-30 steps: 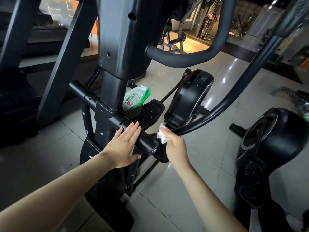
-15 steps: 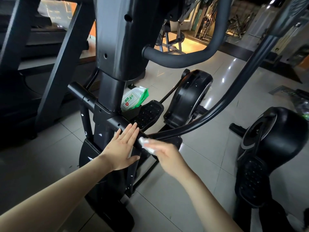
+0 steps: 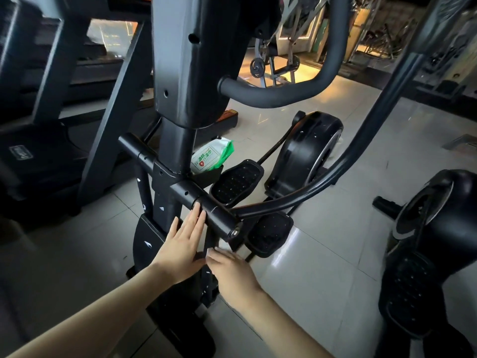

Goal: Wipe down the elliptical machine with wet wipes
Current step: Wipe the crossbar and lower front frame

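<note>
The black elliptical machine fills the view, its central column [image 3: 185, 73] rising above a horizontal crossbar [image 3: 185, 192]. My left hand [image 3: 183, 244] lies flat with straight fingers, the fingertips touching the crossbar near its right end. My right hand [image 3: 232, 272] is just below and to the right, back towards me, with its fingers curled against the dark post under the bar. Only a pale sliver of the wet wipe [image 3: 211, 252] shows at its fingertips. A green and white pack of wipes [image 3: 211, 156] sits in a holder behind the column.
Two black pedals [image 3: 237, 182] [image 3: 271, 231] and the flywheel housing [image 3: 307, 151] lie beyond the crossbar. A curved swing arm [image 3: 361, 140] runs up to the right. A second machine [image 3: 438, 228] stands at the right, and a treadmill frame [image 3: 38, 125] at the left. The floor is glossy tile.
My right hand has moved with the wipe from the swing arm joint at the bar's right end, leftwards and down to the post below the bar. The left hand stays on the crossbar.
</note>
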